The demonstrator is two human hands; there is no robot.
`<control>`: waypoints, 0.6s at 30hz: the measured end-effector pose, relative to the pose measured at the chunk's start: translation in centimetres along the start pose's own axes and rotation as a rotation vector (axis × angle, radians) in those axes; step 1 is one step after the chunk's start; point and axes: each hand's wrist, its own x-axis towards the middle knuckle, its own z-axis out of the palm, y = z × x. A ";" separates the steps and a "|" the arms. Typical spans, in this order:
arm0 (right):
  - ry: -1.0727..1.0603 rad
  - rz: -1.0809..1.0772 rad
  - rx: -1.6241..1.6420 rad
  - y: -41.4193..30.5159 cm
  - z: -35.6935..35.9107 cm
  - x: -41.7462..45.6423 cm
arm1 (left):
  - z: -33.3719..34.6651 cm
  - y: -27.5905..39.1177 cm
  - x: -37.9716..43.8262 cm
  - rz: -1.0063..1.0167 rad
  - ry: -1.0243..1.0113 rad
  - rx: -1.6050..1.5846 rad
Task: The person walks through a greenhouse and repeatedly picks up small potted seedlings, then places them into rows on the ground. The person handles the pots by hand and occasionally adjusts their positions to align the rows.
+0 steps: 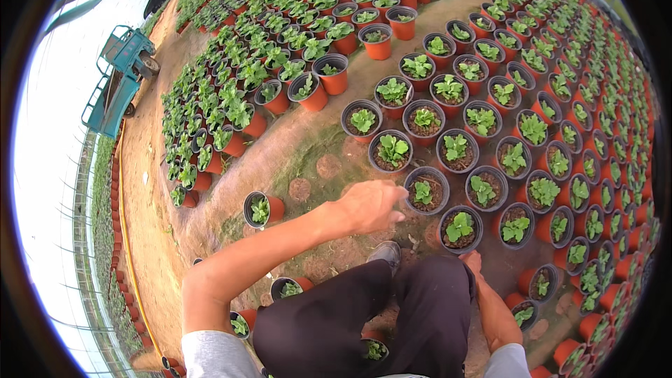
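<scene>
My left hand (375,205) reaches across to the left rim of a potted seedling (423,192), its fingers slightly curled and apart and somewhat blurred. No object shows in it, and whether a fingertip touches the rim is unclear. My right hand (471,261) is low beside my right knee, close to the base of another potted seedling (459,228). The knee hides part of that hand, so its grip cannot be made out. Both pots are orange-red outside and black inside, with brown soil and a small leafy green plant.
Dense rows of potted plants (533,128) spread to the right, and another block (252,71) lies beyond a bare earth strip (252,155). Lone pots (275,207) lie tipped at left. A yellow hose (125,220) and a teal three-wheeled cart (126,52) are along the sandy path.
</scene>
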 end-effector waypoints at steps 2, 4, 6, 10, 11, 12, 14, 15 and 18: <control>-0.165 -0.079 0.090 -0.2 -0.7 -1.1 | 1.7 -11.2 2.6 -0.185 0.327 0.048; -0.241 -0.208 0.193 0.0 -1.7 -0.6 | 0.1 -19.9 5.6 -0.362 0.491 0.112; -0.271 -0.392 0.328 1.3 -0.5 -1.0 | -2.3 -28.5 7.3 -0.428 0.595 0.275; -0.491 0.298 1.323 5.3 2.7 1.0 | -6.1 -34.6 13.8 -0.693 0.707 0.236; -0.469 0.232 1.118 10.4 4.0 3.4 | -7.1 -34.8 16.9 -0.678 0.692 0.233; -0.420 0.165 0.996 11.3 4.9 3.5 | -7.2 -35.8 18.3 -0.700 0.631 0.190; -0.305 0.016 0.819 8.3 6.2 1.8 | -6.1 -40.9 17.8 -0.743 0.567 0.190; -0.271 -0.035 0.731 7.2 5.0 1.0 | -5.4 -41.3 18.6 -0.824 0.606 0.016; -0.330 -0.175 0.403 2.4 -0.2 -0.3 | -3.2 -42.9 18.0 -0.878 0.770 0.018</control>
